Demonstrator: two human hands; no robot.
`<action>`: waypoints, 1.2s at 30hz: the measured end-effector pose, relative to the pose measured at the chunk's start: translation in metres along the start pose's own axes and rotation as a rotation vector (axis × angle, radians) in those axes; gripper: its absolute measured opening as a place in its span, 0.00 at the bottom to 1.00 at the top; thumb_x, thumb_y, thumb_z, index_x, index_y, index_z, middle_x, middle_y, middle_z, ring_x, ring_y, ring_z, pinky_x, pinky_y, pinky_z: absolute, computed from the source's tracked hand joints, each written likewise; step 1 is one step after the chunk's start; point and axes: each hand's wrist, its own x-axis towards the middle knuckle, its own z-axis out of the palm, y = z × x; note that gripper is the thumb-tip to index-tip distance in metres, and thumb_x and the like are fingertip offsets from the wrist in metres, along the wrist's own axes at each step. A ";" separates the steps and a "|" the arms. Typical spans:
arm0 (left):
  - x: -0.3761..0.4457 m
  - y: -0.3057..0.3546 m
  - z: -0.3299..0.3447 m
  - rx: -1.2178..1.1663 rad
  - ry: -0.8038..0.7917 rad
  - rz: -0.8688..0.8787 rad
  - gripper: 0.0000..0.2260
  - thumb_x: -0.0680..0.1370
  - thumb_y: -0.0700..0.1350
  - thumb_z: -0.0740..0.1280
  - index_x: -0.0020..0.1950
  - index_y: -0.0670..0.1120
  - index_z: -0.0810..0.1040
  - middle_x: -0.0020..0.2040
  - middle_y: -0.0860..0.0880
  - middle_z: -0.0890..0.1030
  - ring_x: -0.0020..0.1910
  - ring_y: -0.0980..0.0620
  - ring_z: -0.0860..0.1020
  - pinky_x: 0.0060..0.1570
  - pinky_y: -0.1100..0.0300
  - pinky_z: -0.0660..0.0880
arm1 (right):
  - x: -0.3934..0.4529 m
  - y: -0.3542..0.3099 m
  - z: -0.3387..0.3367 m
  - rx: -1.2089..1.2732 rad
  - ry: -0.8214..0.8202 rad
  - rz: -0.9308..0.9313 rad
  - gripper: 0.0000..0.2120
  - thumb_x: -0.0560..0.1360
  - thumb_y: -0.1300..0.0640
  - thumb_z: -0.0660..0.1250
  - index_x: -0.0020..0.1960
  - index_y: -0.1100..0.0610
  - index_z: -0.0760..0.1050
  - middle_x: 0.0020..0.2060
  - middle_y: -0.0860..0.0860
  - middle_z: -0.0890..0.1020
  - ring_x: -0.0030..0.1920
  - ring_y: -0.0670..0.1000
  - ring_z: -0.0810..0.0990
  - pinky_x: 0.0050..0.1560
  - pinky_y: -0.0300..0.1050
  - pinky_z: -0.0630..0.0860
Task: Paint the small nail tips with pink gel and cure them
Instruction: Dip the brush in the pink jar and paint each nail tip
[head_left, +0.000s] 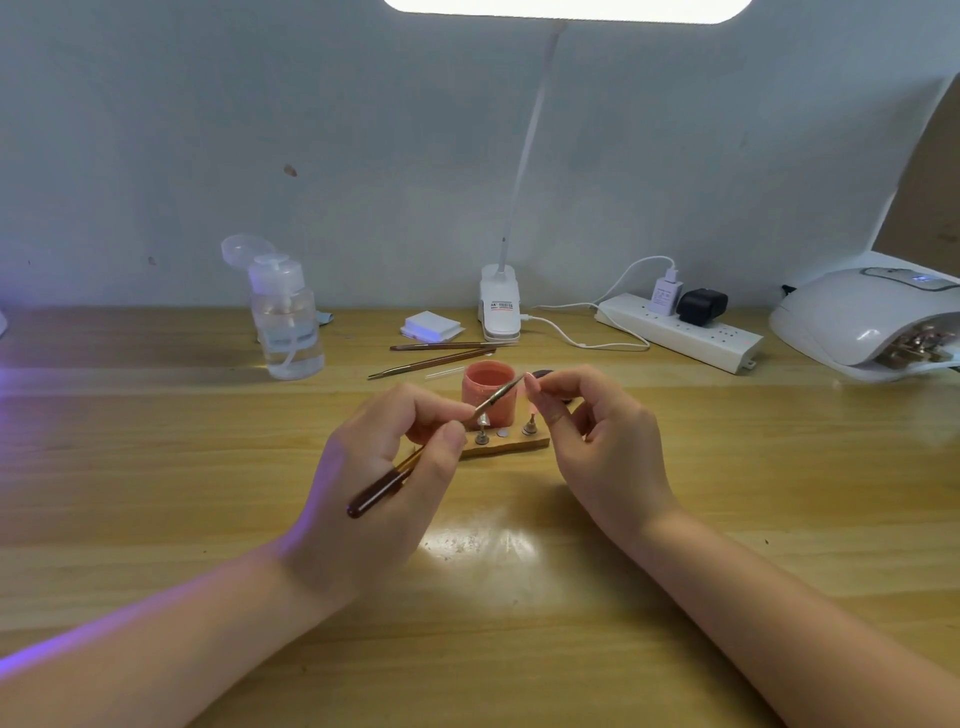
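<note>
My left hand (387, 467) grips a thin brush (496, 399) with a dark brown handle, its tip pointing up and right. My right hand (592, 431) pinches a small nail tip (531, 383) between thumb and forefinger, and the brush tip meets it. Just behind both hands stands an open jar of pink gel (489, 391). In front of the jar lies a small wooden holder (511, 446) with small metal stands on it. The white curing lamp (867, 322) sits at the far right of the table, with another holder inside its opening.
A clear pump bottle (285, 317) stands at the back left. Two spare brushes (436, 356), a stack of white pads (431, 327), a clip desk lamp (500, 306) and a power strip (680, 332) with cables lie behind the jar. The wooden table (156, 467) spreads out in front.
</note>
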 end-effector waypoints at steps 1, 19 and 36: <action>0.000 0.000 -0.001 0.004 0.007 -0.010 0.06 0.75 0.52 0.60 0.48 0.58 0.76 0.44 0.56 0.81 0.45 0.56 0.79 0.44 0.70 0.72 | 0.000 0.000 0.000 -0.002 0.002 -0.004 0.02 0.76 0.57 0.69 0.48 0.53 0.80 0.36 0.44 0.81 0.28 0.48 0.72 0.29 0.37 0.68; -0.001 0.002 0.001 -0.064 -0.010 -0.044 0.07 0.76 0.53 0.61 0.49 0.57 0.77 0.44 0.57 0.81 0.44 0.57 0.79 0.44 0.72 0.71 | 0.000 0.001 0.001 0.020 -0.018 0.018 0.02 0.75 0.59 0.70 0.48 0.55 0.80 0.35 0.46 0.82 0.27 0.49 0.71 0.29 0.45 0.69; -0.001 0.003 0.002 -0.108 -0.010 -0.039 0.07 0.76 0.52 0.61 0.50 0.55 0.77 0.44 0.56 0.82 0.42 0.58 0.79 0.42 0.71 0.72 | 0.000 -0.001 0.000 0.038 -0.015 0.025 0.03 0.75 0.58 0.70 0.49 0.54 0.80 0.35 0.44 0.81 0.27 0.48 0.71 0.28 0.45 0.69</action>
